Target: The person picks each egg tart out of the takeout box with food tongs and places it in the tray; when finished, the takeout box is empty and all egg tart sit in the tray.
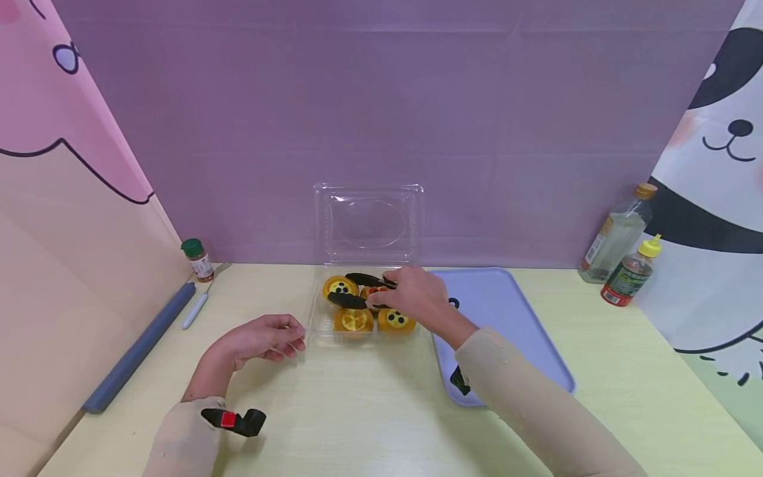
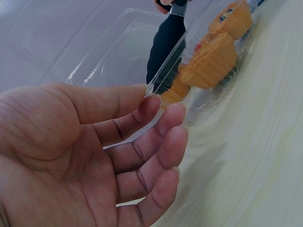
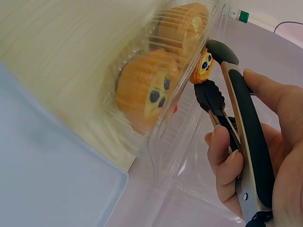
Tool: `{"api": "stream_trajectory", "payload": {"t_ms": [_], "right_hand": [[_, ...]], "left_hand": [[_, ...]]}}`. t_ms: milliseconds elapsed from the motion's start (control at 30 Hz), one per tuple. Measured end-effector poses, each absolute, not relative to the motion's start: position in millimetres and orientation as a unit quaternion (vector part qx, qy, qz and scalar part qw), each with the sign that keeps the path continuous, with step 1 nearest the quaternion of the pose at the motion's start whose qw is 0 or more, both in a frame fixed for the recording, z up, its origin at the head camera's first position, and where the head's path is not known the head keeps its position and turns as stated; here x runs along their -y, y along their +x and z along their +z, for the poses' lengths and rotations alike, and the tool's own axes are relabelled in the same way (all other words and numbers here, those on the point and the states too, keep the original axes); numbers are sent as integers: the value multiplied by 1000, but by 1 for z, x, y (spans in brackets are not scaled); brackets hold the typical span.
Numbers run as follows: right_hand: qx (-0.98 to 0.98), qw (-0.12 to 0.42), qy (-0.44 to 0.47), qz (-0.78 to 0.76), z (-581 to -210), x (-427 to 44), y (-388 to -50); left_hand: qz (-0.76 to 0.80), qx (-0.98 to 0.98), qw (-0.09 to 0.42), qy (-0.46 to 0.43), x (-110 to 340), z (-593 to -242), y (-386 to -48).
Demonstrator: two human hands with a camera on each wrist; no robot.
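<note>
A clear plastic clamshell container (image 1: 316,320) holds several tarts, its lid (image 1: 369,225) standing raised behind. My left hand (image 1: 262,338) pinches the container's near left edge between thumb and forefinger, the other fingers loosely bent. My right hand (image 1: 417,289) reaches over the container and grips black-tipped tongs (image 3: 251,137). The tong heads are on either side of the back left tart (image 3: 202,67), dotted with dark berries; firm contact cannot be told. In front lie an orange-slice tart (image 1: 354,320) and another berry-dotted tart (image 1: 397,320). A red-topped tart (image 1: 372,291) is partly hidden by the tongs.
A pale blue tray (image 1: 512,338) lies right of the container, under my right forearm. At the back right stand a clear bottle (image 1: 616,238) and a yellow-capped bottle (image 1: 628,275). Along the left are a green-capped jar (image 1: 199,262), a white-handled fork (image 1: 195,310) and a blue roll (image 1: 143,348).
</note>
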State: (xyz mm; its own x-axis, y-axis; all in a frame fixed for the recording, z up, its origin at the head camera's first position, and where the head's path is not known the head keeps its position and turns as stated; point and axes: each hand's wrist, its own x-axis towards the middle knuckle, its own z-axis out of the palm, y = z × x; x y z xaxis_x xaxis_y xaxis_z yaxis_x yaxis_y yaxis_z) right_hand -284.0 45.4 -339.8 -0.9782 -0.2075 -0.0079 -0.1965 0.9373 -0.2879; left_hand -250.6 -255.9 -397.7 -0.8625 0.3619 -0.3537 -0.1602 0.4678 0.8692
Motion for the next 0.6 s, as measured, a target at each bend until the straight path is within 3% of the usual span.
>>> {"api": "stream_trajectory", "payload": {"t_ms": [600], "right_hand": [[-980,7,-107,-167,-321,-66,-278]], "left_hand": [[509,-819,257,62,255,-394,-249]]}}
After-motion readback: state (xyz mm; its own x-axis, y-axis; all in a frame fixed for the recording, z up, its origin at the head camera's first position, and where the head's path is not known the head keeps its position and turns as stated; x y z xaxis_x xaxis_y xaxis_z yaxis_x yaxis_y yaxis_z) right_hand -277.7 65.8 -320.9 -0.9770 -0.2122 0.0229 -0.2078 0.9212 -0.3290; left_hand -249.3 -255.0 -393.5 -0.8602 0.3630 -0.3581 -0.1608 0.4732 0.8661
